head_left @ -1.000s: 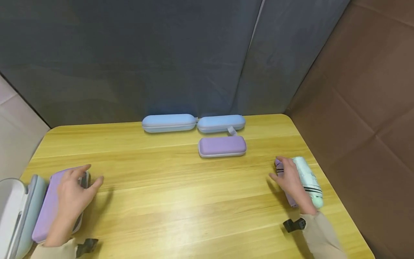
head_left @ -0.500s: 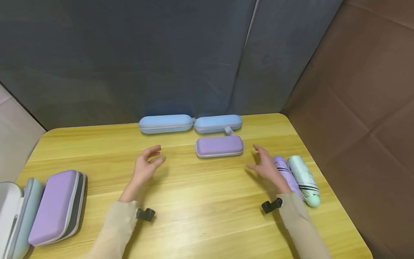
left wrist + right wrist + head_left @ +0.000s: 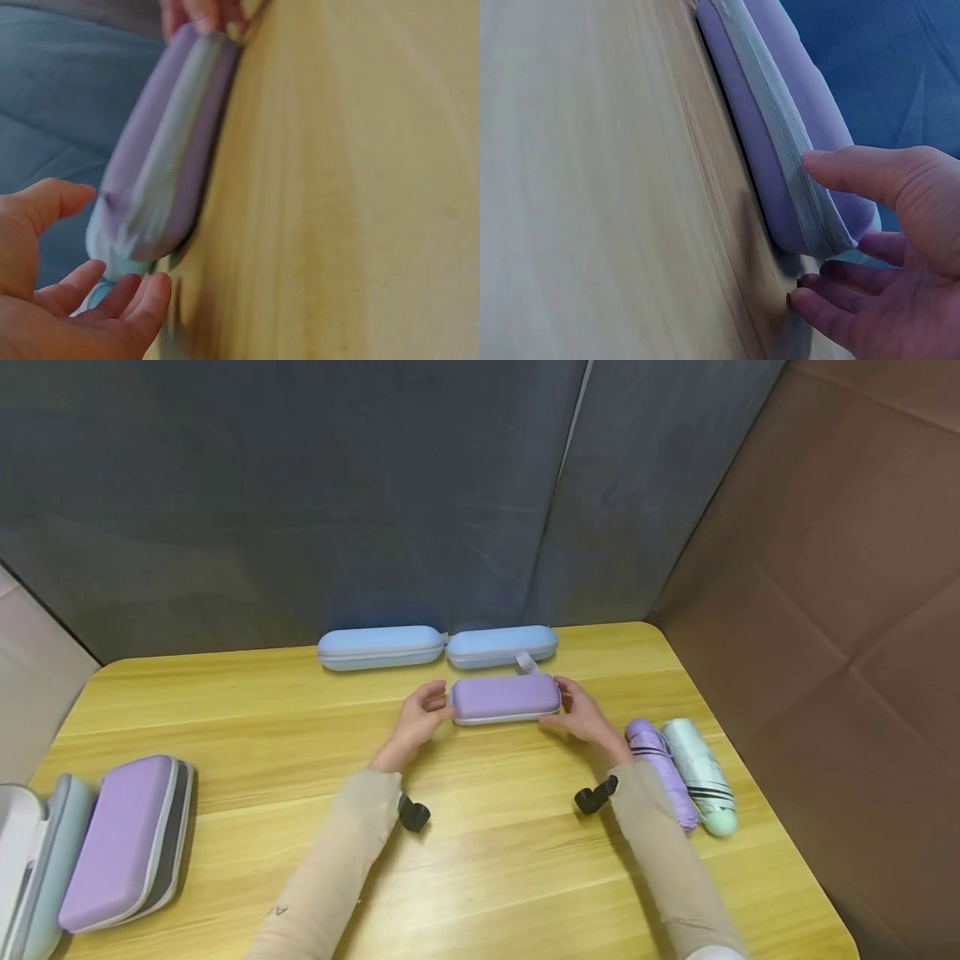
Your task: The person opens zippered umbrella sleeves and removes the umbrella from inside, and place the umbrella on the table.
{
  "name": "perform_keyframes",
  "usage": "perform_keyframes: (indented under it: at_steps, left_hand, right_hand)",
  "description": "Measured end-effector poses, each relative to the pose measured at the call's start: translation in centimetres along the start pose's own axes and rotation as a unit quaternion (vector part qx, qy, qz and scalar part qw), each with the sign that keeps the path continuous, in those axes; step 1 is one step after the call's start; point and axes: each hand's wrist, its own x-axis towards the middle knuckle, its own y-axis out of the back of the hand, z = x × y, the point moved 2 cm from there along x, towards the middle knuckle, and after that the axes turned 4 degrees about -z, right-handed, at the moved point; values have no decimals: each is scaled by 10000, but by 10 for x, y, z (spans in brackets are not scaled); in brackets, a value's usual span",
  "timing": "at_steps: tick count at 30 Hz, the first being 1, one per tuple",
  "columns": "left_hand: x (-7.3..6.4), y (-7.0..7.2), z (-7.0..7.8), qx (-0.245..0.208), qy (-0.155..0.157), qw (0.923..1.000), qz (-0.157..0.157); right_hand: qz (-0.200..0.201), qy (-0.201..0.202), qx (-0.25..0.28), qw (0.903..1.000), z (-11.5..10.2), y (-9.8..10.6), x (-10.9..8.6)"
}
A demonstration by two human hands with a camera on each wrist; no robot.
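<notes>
A small purple hard-shell zip case with a pale zip band lies between my two hands. At its left end is my left hand, thumb and fingers spread apart; in the left wrist view a gap shows between the fingers and the case. My right hand is around the right end. From the right wrist view, its thumb lies over the zip band, with the fingers loosely bent by the end. Whether they press on it I cannot tell.
Behind the purple case stand two blue zip cases in a row against the dark backdrop. Purple and mint folded umbrellas lie at right. At left stand a larger purple case and a pale green and white one.
My left hand has come from the large purple case at left to the small case's left end. My right hand has moved left from the umbrellas to its right end.
</notes>
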Motion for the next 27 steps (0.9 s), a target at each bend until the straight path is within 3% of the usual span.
perform_keyframes:
  at_steps: [6,12,19,27]
  left_hand:
    - [4,-11,-1,227,41,9997,-108]
    - [3,-9,1,286,52,9995,-125]
    - [-6,2,3,448,68,9986,-262]
    - [-22,21,1,751,137,9966,-299]
  right_hand:
    - [225,58,131,9996,1,-6,8]
    - [418,21,30,9991,-2,-8,9]
    - [446,89,-194,9988,-7,-17,5]
    - [377,340,-81,9987,-15,-35,-1]
